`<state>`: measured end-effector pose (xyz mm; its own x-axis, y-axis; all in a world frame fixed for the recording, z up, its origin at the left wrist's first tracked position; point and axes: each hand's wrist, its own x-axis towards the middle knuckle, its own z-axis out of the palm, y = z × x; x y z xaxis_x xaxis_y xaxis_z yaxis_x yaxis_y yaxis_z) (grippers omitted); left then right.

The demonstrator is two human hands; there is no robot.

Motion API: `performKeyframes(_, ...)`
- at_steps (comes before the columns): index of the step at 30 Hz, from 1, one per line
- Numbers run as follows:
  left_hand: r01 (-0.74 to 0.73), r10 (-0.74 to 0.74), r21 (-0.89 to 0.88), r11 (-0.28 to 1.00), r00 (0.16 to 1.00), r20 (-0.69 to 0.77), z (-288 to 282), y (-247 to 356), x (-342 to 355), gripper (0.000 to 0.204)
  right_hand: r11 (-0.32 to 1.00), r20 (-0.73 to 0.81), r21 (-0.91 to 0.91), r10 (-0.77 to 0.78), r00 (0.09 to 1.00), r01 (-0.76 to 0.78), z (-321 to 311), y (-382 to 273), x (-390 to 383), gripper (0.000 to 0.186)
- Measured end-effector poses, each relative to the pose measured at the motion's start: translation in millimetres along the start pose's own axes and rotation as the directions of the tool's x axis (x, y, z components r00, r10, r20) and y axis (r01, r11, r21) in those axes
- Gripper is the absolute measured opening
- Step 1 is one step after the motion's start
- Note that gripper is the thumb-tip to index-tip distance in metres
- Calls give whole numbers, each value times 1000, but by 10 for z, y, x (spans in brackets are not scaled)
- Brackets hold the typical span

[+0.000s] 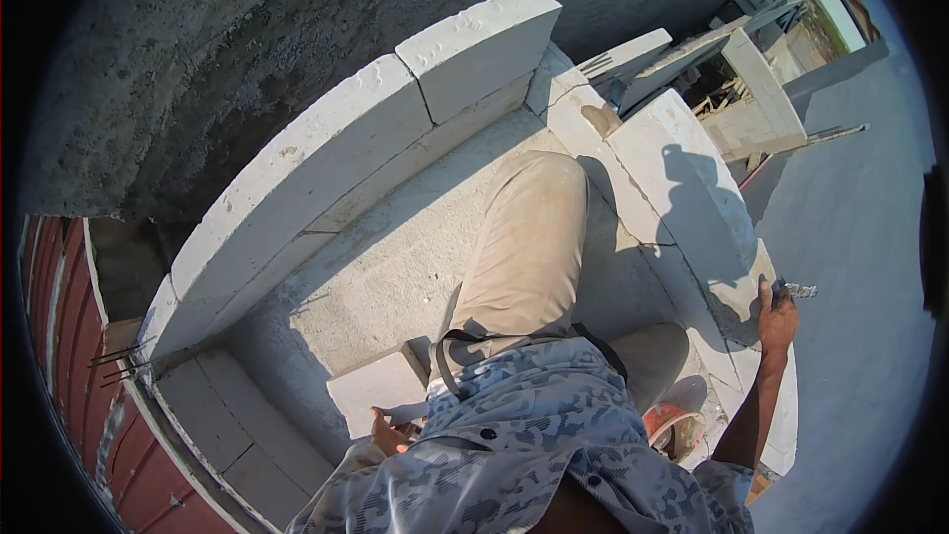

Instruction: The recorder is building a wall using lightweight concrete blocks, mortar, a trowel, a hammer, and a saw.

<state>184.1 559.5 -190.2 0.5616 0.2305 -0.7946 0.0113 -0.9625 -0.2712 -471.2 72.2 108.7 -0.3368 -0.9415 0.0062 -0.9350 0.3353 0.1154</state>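
My right hand (778, 318) is at the outer edge of the right-hand wall of pale blocks (682, 163). Its fingers are closed round a short grey tool, smeared whitish (801, 291), that juts out past the wall; the kind of tool is not clear. Low in the view, my left hand (388, 433) is beside a loose pale block (378, 388) lying by my hip. Its thumb points up and its fingers look curled, with a small dark, reddish bit next to them. My sleeve and shirt partly hide what it grips.
A low wall of large white blocks (306, 173) curves along the left and far side, before a rough grey wall (237, 40). An orange-red bucket (676, 431) stands by my right side. Thin rods (121, 364) stick out at the left corner, above red metal roofing (148, 475).
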Motion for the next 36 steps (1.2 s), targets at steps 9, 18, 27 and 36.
performKeyframes(9,-186,156,-38,982,904,-397,-967,1197,-595,81,995,-70,-22,100,993,-102,-95,-159,-259,60)
performKeyframes(18,-808,805,574,-134,-427,-413,-2074,4209,-2540,73,937,-216,317,220,951,-145,346,-27,-663,52)
performKeyframes(27,-655,874,680,-330,-484,-43,-2944,6945,-3638,84,627,-121,556,710,694,-545,1904,-112,-2654,55)
performKeyframes(36,-724,842,432,-538,-486,235,-2756,7511,-3380,84,79,553,419,768,323,-905,2583,-1374,-4702,46)
